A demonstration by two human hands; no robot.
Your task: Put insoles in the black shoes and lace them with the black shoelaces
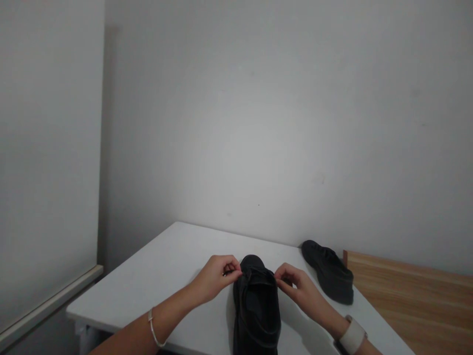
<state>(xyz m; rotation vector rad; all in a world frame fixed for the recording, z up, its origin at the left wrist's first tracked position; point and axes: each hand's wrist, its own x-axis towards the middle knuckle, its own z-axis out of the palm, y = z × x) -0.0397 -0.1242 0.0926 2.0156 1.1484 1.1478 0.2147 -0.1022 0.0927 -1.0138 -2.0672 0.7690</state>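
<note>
A black shoe (pixel 256 308) lies on the white table (pixel 173 266) in front of me, its toe pointing away. My left hand (pixel 216 276) is closed in a pinch at the shoe's left side near the lace area. On the opposite side my right hand (pixel 295 286) pinches in the same way. What the fingers grip looks like the shoe's lace, too small to see clearly. A thin bracelet is on my left wrist and a pale watch on my right.
A second black shoe (pixel 327 271) lies at the table's back right, close to the wall. A wooden surface (pixel 414 301) adjoins the table on the right. A grey wall stands behind, and a roller blind (pixel 48 162) hangs at the left.
</note>
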